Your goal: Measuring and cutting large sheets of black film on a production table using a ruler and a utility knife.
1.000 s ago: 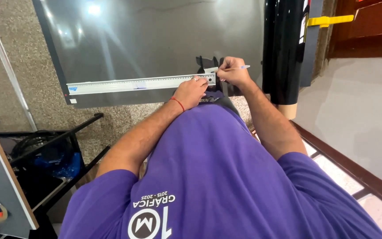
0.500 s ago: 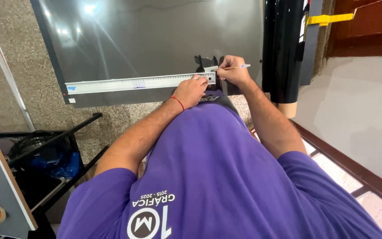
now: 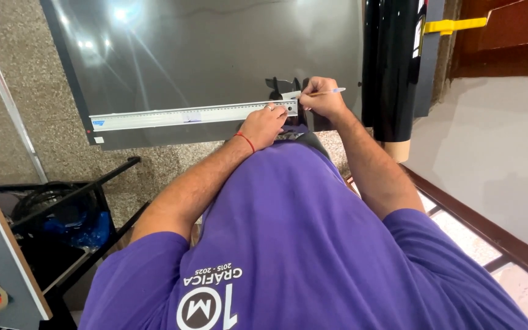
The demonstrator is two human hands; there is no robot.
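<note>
A long silver metal ruler (image 3: 178, 115) lies across the lower part of a big dark glossy sheet (image 3: 215, 55). My left hand (image 3: 265, 124), with a red string at the wrist, presses flat on the ruler's right end. My right hand (image 3: 319, 98) grips a thin pen (image 3: 331, 91) whose tip rests on the sheet just beyond the ruler's right end. Both forearms reach forward over my purple shirt, which hides what is under the hands.
A black roll on a cardboard core (image 3: 395, 67) stands upright at the sheet's right edge. A black metal frame with hoses and blue material (image 3: 62, 214) sits at the left. A grey board (image 3: 4, 256) leans at bottom left. Speckled stone floor (image 3: 38, 104) surrounds the sheet.
Almost nothing: the view shifted slightly. Both hands stay at the ruler's right end, the pen still at the sheet.
</note>
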